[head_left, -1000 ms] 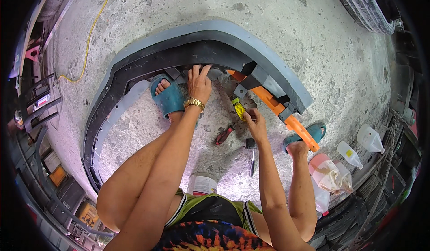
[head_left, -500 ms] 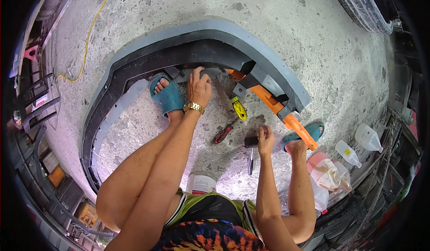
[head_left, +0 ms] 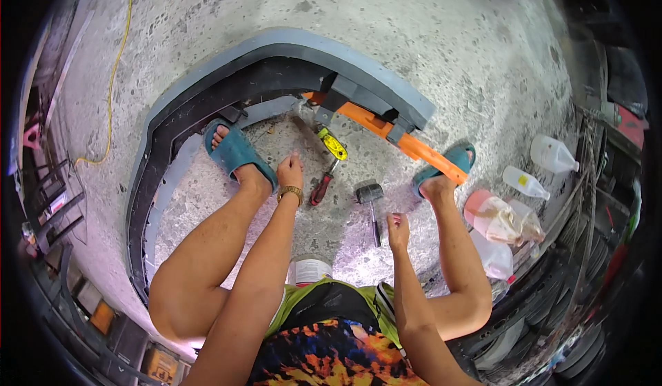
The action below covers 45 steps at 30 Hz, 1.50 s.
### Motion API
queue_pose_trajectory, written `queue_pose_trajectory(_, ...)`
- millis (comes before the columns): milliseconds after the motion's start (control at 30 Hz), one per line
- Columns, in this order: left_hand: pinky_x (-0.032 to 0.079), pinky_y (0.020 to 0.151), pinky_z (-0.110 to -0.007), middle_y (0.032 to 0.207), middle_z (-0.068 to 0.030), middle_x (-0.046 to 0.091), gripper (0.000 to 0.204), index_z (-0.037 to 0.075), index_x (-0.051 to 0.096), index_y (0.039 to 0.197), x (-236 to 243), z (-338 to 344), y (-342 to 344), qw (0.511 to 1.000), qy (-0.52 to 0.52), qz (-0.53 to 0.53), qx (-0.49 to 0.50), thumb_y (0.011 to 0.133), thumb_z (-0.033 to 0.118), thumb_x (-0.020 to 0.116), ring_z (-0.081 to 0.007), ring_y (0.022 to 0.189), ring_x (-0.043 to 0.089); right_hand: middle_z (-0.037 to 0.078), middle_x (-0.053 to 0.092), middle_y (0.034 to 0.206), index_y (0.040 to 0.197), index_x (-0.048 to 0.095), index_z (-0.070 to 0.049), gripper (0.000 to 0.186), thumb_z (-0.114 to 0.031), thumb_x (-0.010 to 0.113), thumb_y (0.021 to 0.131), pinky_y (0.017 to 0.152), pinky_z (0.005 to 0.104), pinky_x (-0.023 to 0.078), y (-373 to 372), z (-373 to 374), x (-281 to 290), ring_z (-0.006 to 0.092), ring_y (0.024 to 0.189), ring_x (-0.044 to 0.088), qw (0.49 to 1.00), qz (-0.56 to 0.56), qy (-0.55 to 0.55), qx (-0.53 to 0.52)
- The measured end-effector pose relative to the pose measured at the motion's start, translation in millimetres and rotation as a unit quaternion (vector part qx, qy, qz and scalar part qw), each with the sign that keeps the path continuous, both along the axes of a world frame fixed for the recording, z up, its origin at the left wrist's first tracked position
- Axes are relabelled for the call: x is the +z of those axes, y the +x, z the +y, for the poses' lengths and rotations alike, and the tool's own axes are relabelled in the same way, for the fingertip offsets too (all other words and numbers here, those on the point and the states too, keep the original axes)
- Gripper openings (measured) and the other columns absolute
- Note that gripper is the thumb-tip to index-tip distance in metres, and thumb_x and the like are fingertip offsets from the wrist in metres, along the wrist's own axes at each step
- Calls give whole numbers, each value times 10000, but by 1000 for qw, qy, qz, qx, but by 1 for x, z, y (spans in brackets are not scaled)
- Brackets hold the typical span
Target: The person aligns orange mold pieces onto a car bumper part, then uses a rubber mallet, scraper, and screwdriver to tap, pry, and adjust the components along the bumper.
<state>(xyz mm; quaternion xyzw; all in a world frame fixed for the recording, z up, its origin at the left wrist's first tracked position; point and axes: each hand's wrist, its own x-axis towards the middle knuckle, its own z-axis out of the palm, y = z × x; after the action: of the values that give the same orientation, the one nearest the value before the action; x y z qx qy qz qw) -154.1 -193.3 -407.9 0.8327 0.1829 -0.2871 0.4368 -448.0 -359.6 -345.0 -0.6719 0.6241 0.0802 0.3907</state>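
Observation:
My left hand [head_left: 292,171], with a gold watch at its wrist, hovers curled near my left foot, left of a red-and-black screwdriver handle [head_left: 321,189]. My right hand [head_left: 398,233] is closed beside a black-headed mallet [head_left: 369,193], apart from it. Whether either hand holds anything small is hidden by the fingers. Around my feet curves a long grey-and-black panel like a car bumper [head_left: 276,76]. An orange strip [head_left: 386,125] lies along its right end, passing through dark brackets and reaching over my right sandal. A yellow-handled tool [head_left: 334,145] with a narrow blade lies inside the curve.
A white tub [head_left: 310,271] stands between my legs. On the right lie clear plastic bottles [head_left: 527,181] and a jug of pink liquid [head_left: 488,215]. A yellow cable [head_left: 117,76] runs along the floor at left. Racks and stacked parts [head_left: 586,248] line the sides.
My left hand has come off the panel, drawn back toward me and curled. My right hand has moved away from the mallet, closer to my body. The view has shifted right.

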Motion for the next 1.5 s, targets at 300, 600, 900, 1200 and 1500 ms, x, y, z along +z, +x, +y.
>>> queue_pose_trajectory(300,393,488,-279,570,-41,558,317,34,572,653,111,-37,43,958,-97,-144,-228,877,258,559,-105,504,502,138,573,694,890,537,-18,381,-357,655,762,669,433,500,-34,40,-36,334,721,616,941,35,-62,332)
queue_pose_trajectory(600,379,519,-278,582,-37,525,173,17,598,858,412,8,164,799,-171,-440,-372,864,190,590,-101,545,443,37,496,533,844,530,-15,228,-238,576,855,359,280,369,75,88,82,124,398,462,963,-183,163,109)
queue_pose_trajectory(900,320,487,-238,560,9,441,236,0,599,808,451,100,208,824,-49,-552,-117,878,226,605,-56,538,359,226,527,643,848,499,43,272,-221,506,909,541,405,417,330,56,188,391,594,537,821,-365,-118,424)
queue_pose_trajectory(1200,293,464,-256,532,3,381,209,-26,546,711,473,109,222,852,-80,-517,6,866,112,580,-64,522,322,32,478,625,1025,485,33,180,-97,412,923,492,243,371,392,112,250,109,520,429,730,-636,-80,237)
queue_pose_trajectory(1500,330,504,-221,594,29,483,236,-21,588,807,454,92,224,833,-98,-543,-39,871,204,617,-39,566,371,285,592,750,825,579,67,497,-414,476,897,675,461,438,193,147,34,425,783,595,968,-130,93,194)
